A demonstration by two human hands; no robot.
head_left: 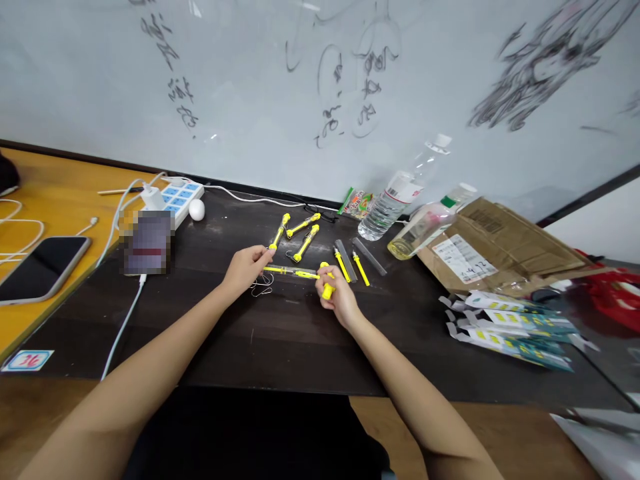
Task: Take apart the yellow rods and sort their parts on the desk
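My left hand (pixel 246 268) pinches the left end of a thin yellow and clear pen tube (pixel 290 271) that lies level over the dark table (pixel 260 333). My right hand (pixel 336 297) is closed round a stubby yellow pen piece (pixel 327 288), held against the tube's right end. Small wire clips (pixel 262 287) lie on the table under my left hand. Beyond the hands lie three assembled yellow pens (pixel 300 235). Two loose yellow refills (pixel 351 267) and grey tubes (pixel 369 255) lie to the right of them.
A stack of packaged pens (pixel 510 327) lies at the right, by a cardboard package (pixel 495 250) and two plastic bottles (pixel 400 200). A white power strip (pixel 179 197), a blurred device (pixel 147 241) on a cable and a phone (pixel 43 267) are at the left. A whiteboard wall rises behind.
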